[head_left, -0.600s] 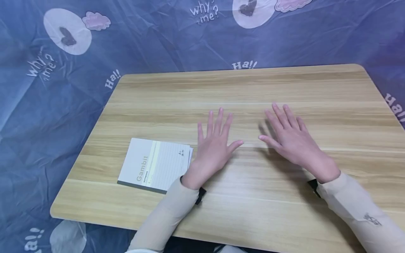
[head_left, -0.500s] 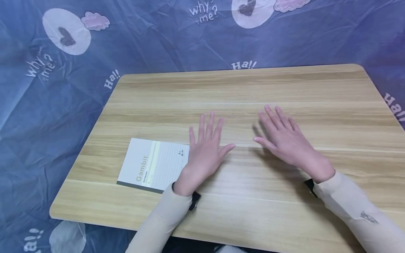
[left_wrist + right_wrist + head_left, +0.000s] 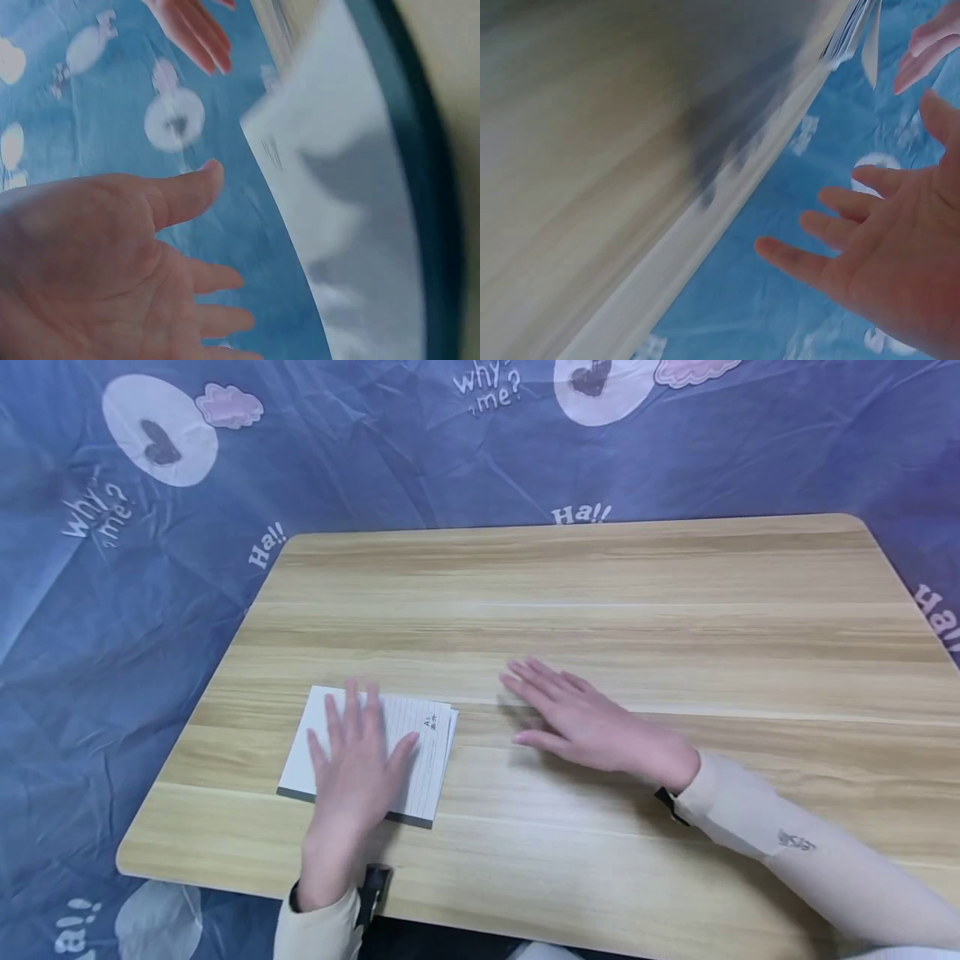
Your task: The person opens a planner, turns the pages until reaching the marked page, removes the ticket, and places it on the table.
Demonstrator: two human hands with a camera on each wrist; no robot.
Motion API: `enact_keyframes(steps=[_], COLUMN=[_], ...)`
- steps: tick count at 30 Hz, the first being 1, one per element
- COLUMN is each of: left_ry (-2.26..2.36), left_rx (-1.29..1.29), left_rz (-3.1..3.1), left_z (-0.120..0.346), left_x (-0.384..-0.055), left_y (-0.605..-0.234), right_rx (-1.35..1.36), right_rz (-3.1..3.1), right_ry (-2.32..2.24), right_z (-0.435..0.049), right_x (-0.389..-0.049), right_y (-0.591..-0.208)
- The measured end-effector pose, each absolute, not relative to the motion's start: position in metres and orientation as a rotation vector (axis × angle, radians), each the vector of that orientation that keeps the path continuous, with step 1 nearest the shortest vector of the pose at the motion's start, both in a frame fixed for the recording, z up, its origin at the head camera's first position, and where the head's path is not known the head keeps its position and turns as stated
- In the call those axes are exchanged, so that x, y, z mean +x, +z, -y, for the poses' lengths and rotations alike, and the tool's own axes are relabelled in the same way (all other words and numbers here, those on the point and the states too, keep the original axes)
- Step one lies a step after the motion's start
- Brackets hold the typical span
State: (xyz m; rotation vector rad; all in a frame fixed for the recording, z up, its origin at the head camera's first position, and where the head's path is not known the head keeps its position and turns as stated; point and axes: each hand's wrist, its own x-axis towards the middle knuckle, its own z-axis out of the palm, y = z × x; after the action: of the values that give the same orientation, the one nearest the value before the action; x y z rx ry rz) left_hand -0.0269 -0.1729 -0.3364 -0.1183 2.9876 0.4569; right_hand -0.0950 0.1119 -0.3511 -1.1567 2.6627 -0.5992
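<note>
A pale notebook [image 3: 431,760] with a dark spine lies flat at the left of the table, its spine toward the person. My left hand [image 3: 356,777] is spread over it, fingers apart, covering most of the cover print. In the left wrist view the palm faces the notebook [image 3: 345,172] across a gap, and the hand's shadow falls on the cover. Over the middle of the table is my right hand [image 3: 573,714], its fingers extended and pointing left, holding nothing. The right wrist view shows the same hand [image 3: 900,247] with fingers apart above the wood.
The light wood table [image 3: 600,577] has rounded corners, and its front edge runs just before the person. Behind and to the left hangs a blue printed cloth [image 3: 360,443]. Loose page edges [image 3: 452,731] show at the notebook's right side.
My left hand has moved left and toward the person, from beside the notebook to over it. The right hand has shifted left and slightly nearer the person. The notebook lies where it was.
</note>
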Motion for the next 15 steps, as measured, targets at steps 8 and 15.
enact_keyframes(steps=[8,15], left_ry=[0.515,0.508], left_rx=[-0.415,-0.586], left_rz=[-2.850,-2.720], left_z=[0.222,0.238], left_x=[-0.002,0.011], left_y=[-0.340,-0.343], right_rx=[-1.327,-1.375], right_rz=[-2.550,-2.484], right_ry=[-0.621,-0.596], right_z=[-0.071,-0.053], right_x=[-0.092,-0.092], right_y=[-0.354,-0.355])
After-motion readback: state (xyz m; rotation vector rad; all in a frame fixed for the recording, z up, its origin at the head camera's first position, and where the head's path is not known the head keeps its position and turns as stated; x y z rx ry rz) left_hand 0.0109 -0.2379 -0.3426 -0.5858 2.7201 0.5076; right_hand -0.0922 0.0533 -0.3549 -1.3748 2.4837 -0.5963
